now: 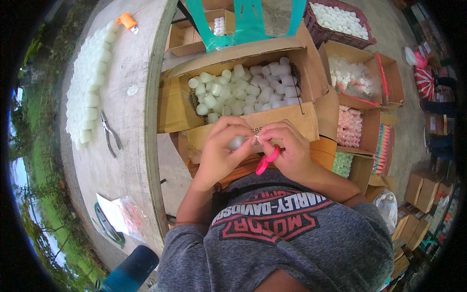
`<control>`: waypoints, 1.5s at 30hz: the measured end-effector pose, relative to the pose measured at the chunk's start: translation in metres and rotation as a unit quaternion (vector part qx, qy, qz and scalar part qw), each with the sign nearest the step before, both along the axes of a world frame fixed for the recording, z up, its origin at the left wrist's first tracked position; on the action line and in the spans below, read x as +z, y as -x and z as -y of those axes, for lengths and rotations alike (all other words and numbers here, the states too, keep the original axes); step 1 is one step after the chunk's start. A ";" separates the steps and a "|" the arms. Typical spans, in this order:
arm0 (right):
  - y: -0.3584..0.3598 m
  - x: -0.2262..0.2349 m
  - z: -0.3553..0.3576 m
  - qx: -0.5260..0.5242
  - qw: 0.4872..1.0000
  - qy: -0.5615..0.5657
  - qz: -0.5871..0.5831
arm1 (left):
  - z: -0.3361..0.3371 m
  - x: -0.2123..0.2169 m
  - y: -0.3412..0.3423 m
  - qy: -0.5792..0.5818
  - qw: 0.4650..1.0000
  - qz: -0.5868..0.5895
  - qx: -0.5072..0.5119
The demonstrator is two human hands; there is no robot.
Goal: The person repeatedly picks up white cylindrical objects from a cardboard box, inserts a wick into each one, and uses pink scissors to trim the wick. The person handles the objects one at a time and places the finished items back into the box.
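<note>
My left hand (224, 146) and my right hand (288, 152) meet in front of my body, fingertips closed in a pinch on a thin pale strand (256, 136). Bright pink handles (266, 160), seemingly of small scissors, hang from my right hand; their blades are hidden. One small white cylinder (237, 142) shows below my left fingers; I cannot tell if it is held. Just beyond my hands, a cardboard box (177, 104) holds many small white plastic-looking cylinders (243, 90), with a flap (287, 119) folded toward me.
Along the left runs a pale table (129, 160) with rows of white cylinders (92, 87), an orange cutter (127, 22), pliers (111, 134) and a plastic bag (127, 219). A teal chair (253, 24) stands beyond the box. Boxes of coloured pieces (349, 127) line the right.
</note>
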State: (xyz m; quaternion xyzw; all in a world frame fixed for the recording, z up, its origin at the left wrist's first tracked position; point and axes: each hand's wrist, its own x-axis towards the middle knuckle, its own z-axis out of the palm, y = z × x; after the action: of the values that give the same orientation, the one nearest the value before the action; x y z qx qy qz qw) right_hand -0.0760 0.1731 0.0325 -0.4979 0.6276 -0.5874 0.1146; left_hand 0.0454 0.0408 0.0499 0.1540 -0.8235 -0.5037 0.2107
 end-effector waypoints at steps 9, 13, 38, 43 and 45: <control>0.000 0.006 0.001 -0.045 0.997 0.021 -0.061 | -0.010 -0.016 0.001 -0.226 0.971 -0.071 0.030; -0.002 0.002 0.001 -0.059 0.998 0.022 -0.032 | -0.012 -0.017 0.003 -0.212 0.973 -0.080 0.039; 0.013 0.025 -0.001 0.047 0.997 -0.043 0.054 | -0.006 0.006 0.001 0.121 0.989 -0.083 0.029; 0.010 0.022 -0.005 0.045 0.992 -0.058 0.104 | -0.006 0.003 0.001 0.220 0.971 -0.092 0.017; 0.012 0.021 -0.006 0.054 0.992 -0.043 0.108 | -0.006 0.002 0.000 0.257 0.960 -0.112 0.017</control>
State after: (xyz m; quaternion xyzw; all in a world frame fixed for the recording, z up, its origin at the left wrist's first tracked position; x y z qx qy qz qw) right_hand -0.0875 0.1791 0.0530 -0.4596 0.6082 -0.6031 0.2348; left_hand 0.0450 0.0466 0.0522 0.0512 -0.8936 -0.2855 0.3427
